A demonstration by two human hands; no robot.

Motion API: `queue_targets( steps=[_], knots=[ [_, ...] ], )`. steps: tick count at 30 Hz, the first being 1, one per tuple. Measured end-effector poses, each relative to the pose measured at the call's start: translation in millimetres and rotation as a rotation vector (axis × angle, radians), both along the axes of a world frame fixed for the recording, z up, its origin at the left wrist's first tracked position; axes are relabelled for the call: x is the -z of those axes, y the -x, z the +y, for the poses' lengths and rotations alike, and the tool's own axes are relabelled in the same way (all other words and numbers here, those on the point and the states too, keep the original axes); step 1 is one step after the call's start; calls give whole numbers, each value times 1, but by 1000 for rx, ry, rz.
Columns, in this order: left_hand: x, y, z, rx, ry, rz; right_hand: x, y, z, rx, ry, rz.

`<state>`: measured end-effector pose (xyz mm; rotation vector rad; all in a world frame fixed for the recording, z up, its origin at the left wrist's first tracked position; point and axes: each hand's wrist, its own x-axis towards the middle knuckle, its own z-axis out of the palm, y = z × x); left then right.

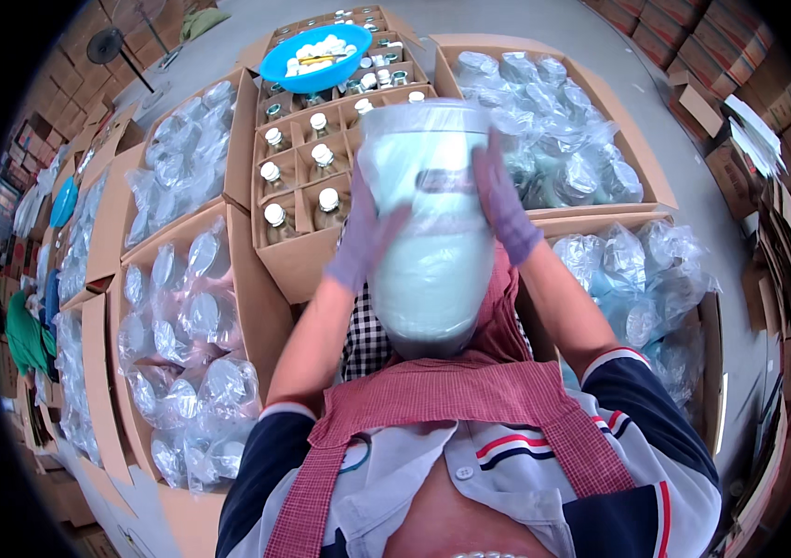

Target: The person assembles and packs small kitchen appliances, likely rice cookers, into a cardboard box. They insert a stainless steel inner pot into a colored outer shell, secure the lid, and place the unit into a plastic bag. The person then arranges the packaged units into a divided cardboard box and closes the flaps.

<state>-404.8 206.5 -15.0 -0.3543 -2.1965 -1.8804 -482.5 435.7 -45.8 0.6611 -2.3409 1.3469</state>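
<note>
Upright in front of my chest is a large, pale green, rounded vessel [442,251] wrapped in clear plastic, with a wide flat top and a dark label band. Its exact kind is hidden by the wrapping. My left hand [367,237], in a thin purple glove, presses against its left side. My right hand [504,191], gloved the same way, grips its right side near the top. Behind it, a divided carton [307,244] holds clear bottles with white caps [321,154].
A blue basin [274,74] of white caps rests on the bottles at the back. Cartons of plastic-wrapped vessels stand left [192,321], back right [544,130] and right [637,279]. A person in green [28,335] is far left. Flattened cardboard [786,260] leans at the right.
</note>
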Motion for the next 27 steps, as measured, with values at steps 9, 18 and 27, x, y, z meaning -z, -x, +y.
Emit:
queue_targets(
  steps=[9,18,27],
  knots=[
    [31,-138,-70,91,787,244,-137,28,-40,-166,47,-179],
    [-72,41,-68,30,328,402,-66,79,-76,-632,561,-500],
    [-140,46,-41,98,-301,-745,-32,127,-55,-476,493,-1028]
  ],
)
